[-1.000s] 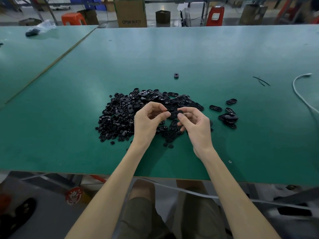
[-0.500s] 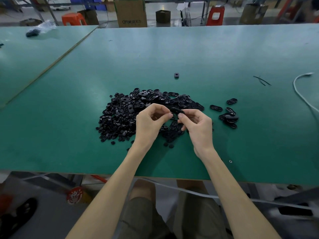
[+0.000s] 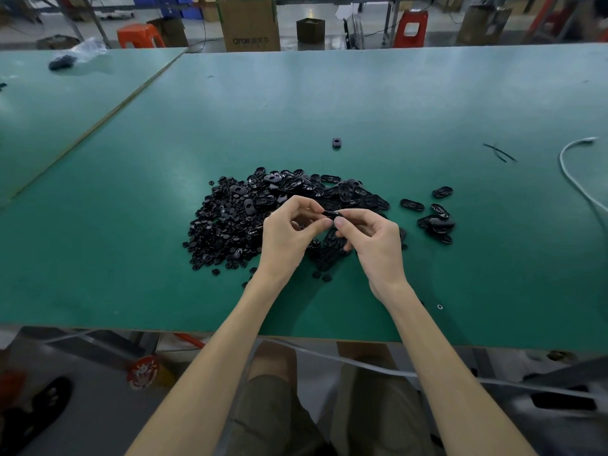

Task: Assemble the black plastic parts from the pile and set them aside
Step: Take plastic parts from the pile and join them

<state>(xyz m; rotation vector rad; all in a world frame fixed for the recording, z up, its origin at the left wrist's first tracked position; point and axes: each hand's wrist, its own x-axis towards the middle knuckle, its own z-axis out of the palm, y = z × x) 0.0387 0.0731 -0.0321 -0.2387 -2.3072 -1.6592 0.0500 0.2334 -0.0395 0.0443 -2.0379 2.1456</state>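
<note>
Black plastic oval part (image 3: 331, 213), small, stiff, light, pinched between left hand (image 3: 289, 235) and right hand (image 3: 375, 245) fingertips above loose black plastic pile (image 3: 250, 218), mid green tabletop (image 3: 362, 103); best gripped by its edges.

We see only a sliver of the black part (image 3: 330, 213) pinched between left hand (image 3: 289, 236) and right hand (image 3: 376, 246), which also hide part of the pile (image 3: 230, 225).

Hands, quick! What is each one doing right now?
Left hand: pinching a black part.
Right hand: pinching the other end of the same part.
</note>
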